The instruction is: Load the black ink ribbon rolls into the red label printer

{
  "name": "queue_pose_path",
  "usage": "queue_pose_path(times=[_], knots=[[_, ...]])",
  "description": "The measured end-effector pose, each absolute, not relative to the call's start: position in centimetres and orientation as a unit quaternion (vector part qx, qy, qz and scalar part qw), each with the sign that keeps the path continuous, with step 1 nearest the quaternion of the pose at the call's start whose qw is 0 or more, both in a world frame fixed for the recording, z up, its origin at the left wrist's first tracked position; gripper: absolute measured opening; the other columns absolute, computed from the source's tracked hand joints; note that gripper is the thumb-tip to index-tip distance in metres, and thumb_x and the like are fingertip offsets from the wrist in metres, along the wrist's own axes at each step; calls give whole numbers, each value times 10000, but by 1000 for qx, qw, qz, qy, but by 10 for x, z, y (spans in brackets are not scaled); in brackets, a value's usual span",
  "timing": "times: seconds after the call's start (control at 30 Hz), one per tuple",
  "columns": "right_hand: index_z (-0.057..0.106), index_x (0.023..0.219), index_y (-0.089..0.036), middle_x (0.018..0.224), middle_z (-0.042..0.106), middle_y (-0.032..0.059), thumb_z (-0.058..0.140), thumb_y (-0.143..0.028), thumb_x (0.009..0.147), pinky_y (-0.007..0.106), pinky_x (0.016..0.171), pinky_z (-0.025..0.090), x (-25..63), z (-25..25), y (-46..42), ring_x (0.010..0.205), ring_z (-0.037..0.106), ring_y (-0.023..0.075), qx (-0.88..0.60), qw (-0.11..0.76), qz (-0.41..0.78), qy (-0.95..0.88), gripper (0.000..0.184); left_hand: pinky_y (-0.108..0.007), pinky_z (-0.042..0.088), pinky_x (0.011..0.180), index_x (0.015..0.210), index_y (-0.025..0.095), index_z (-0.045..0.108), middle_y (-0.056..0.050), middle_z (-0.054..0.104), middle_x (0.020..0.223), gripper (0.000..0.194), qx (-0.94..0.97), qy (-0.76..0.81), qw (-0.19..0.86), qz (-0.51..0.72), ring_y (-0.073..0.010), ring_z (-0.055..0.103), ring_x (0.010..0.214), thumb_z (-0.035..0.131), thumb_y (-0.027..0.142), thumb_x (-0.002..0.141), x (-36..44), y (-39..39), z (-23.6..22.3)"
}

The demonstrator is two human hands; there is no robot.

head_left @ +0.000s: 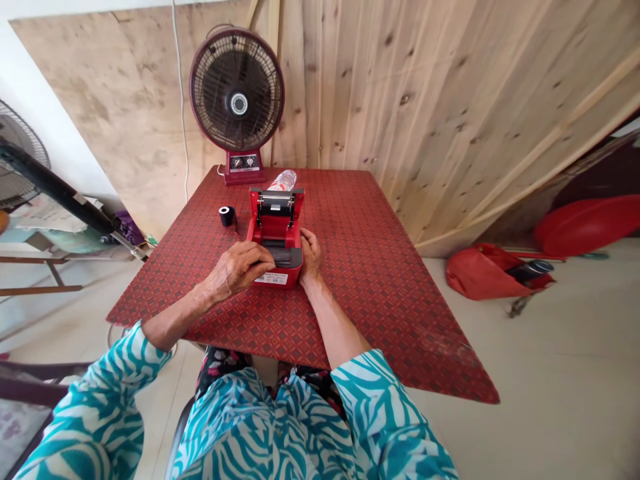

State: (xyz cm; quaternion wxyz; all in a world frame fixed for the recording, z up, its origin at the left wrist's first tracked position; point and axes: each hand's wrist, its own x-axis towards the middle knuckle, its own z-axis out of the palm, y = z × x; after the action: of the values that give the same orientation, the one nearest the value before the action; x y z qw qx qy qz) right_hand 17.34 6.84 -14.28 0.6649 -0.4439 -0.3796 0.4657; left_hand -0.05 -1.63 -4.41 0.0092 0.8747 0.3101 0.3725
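A small red label printer (276,275) stands on the table with its lid (276,205) raised and tipped back, showing dark rollers inside. My left hand (244,264) reaches over its front left, fingers bent and pressed together at the dark front part; what they pinch, if anything, is hidden. Along the printer's right side lies my right hand (311,257), its fingers curled round that side and partly behind it. Left of the printer stands a black roll (227,215) with a white core and a short loose end. Behind the lid lies a clear plastic bottle (284,181).
A dark red fan (238,100) stands at the back of the patterned red table (380,287), close to the wooden wall. A white cable (181,100) hangs left of it. On the floor at the right is a red bag (480,272). A black pole (65,190) leans at the left.
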Motion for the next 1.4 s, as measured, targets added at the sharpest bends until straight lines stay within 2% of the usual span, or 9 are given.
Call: queue_pose_path(times=[0.23,0.57,0.8,1.0,1.17,1.23,1.4], knots=[[663,1048,-241,1065,731,39,568,-451,767,395,937,501,175,-153,75,979,637,193,-443,660,458,-398,362,-274,531,788,899,175,656,-46,740,869,150,862,315,17,396,-146,696,846,573,274,975,-2,-17,-44],[652,1064,-223,1074,727,51,562,-453,760,405,938,500,174,-146,69,965,645,195,-452,653,471,-384,392,-268,526,736,900,195,696,-32,739,864,252,791,412,86,443,-142,679,773,568,400,969,0,-12,-36],[654,1038,-224,1072,735,53,561,-426,748,400,945,502,174,-142,68,994,647,197,-435,661,469,-392,365,-334,471,825,917,208,702,-61,761,943,283,896,315,-12,313,-175,672,889,493,373,1010,-5,-25,-43],[646,1067,-220,1126,718,69,581,-465,751,452,1003,488,175,-142,71,1070,639,219,-445,650,478,-388,406,-337,467,833,935,215,703,-57,754,975,213,898,304,-68,311,-177,658,913,535,334,993,-11,-28,-48],[602,1210,-265,1241,658,70,575,-545,813,492,1061,450,191,-110,57,1174,594,230,-440,648,420,-459,486,-352,477,851,934,208,700,-78,733,1025,120,883,297,-118,343,-197,646,975,600,268,956,-8,-31,-51],[600,1242,-300,1298,618,68,602,-547,828,488,1086,432,200,-91,43,1212,573,235,-393,607,368,-584,483,-358,481,861,937,211,701,-78,729,1030,110,881,299,-125,344,-200,644,982,606,264,951,-7,-32,-53],[618,1245,-324,1286,585,71,632,-511,844,523,1111,389,208,-69,15,1270,527,275,-342,418,218,-813,442,-361,482,875,991,225,707,-73,728,1035,115,884,311,-110,332,-200,639,976,605,259,949,-11,-35,-60]])
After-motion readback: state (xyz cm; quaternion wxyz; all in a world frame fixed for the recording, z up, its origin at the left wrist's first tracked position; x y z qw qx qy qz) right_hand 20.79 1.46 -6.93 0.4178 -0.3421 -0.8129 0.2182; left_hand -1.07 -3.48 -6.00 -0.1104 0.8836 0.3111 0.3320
